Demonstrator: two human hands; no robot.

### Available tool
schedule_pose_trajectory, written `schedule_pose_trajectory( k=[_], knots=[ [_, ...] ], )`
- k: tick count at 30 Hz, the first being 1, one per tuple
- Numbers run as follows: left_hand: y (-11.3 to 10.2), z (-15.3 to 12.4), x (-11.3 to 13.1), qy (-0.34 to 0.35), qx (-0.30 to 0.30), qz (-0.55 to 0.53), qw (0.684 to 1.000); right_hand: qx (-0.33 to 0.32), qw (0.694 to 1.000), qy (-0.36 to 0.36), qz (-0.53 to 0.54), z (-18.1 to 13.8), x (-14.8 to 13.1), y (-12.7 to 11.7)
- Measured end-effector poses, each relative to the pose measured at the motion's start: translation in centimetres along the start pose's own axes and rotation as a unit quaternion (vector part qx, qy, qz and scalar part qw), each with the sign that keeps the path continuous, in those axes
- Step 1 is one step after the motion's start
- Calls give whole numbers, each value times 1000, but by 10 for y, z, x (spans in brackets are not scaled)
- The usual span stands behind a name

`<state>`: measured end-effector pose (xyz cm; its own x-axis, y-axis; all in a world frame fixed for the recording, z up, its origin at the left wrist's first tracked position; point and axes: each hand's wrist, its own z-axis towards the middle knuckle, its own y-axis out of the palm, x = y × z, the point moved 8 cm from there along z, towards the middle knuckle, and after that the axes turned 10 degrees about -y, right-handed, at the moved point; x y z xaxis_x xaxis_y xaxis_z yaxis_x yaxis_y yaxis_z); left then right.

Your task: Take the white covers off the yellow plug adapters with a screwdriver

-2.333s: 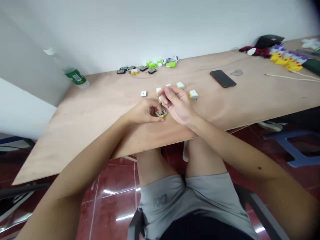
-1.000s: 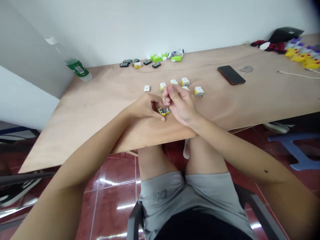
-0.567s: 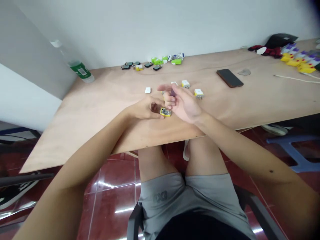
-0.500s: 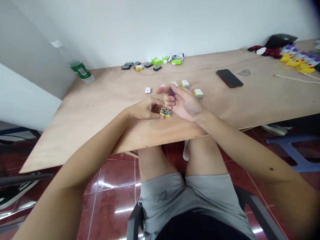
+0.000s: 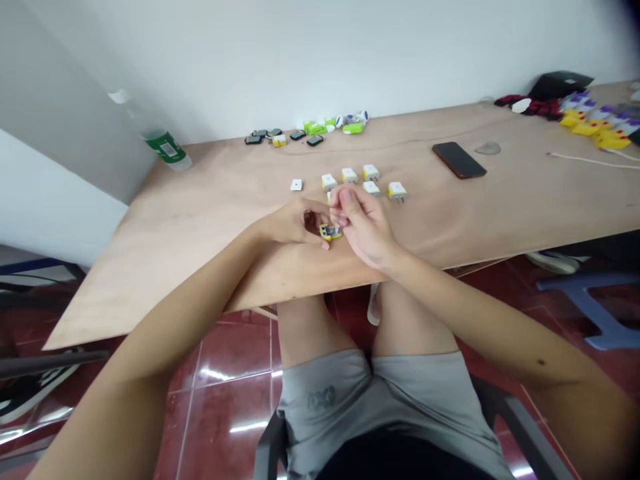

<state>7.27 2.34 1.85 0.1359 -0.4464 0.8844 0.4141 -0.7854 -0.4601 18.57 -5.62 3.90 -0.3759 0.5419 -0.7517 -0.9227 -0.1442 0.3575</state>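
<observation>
My left hand [image 5: 296,223] is closed on a small yellow charger housing [image 5: 329,232], pinched between thumb and fingers low over the table. The housing's open side faces up and shows grey and metallic parts inside. Curled just above and right of it is my right hand [image 5: 364,227], closed, with its thumb uppermost. Whatever its fingers grip is hidden now. Past my hands stand several white-and-yellow plug chargers [image 5: 371,173], some with prongs showing; one is partly covered by my right hand. A small white square piece [image 5: 297,185] lies by itself to their left.
Along the wall lie dark oval gadgets [image 5: 315,141] and green-and-white pieces [image 5: 353,128]. A bottle [image 5: 169,150] leans at the back left. A phone [image 5: 459,160] lies on the right, with yellow-and-purple figures [image 5: 595,123] beyond. The wooden table's front edge [image 5: 295,297] crosses above my lap.
My right hand has turned over and curled closer to the charger housing. The dark purple thing glimpsed in its fingers is now out of sight. My left hand keeps hold of the housing.
</observation>
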Motion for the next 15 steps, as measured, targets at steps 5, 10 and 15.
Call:
schedule_pose_trajectory(
  k=[5, 10, 15],
  knots=[
    [1, 1, -5, -22, -32, -5, 999, -138, 982, 114, 64, 14, -4, -3],
    [6, 1, -4, -17, -62, -21, 998, -180, 955, 198, 125, 19, 2, -1],
    [5, 0, -5, -18, -44, -9, 999, -134, 974, 153, 102, 20, 5, 3]
  ],
)
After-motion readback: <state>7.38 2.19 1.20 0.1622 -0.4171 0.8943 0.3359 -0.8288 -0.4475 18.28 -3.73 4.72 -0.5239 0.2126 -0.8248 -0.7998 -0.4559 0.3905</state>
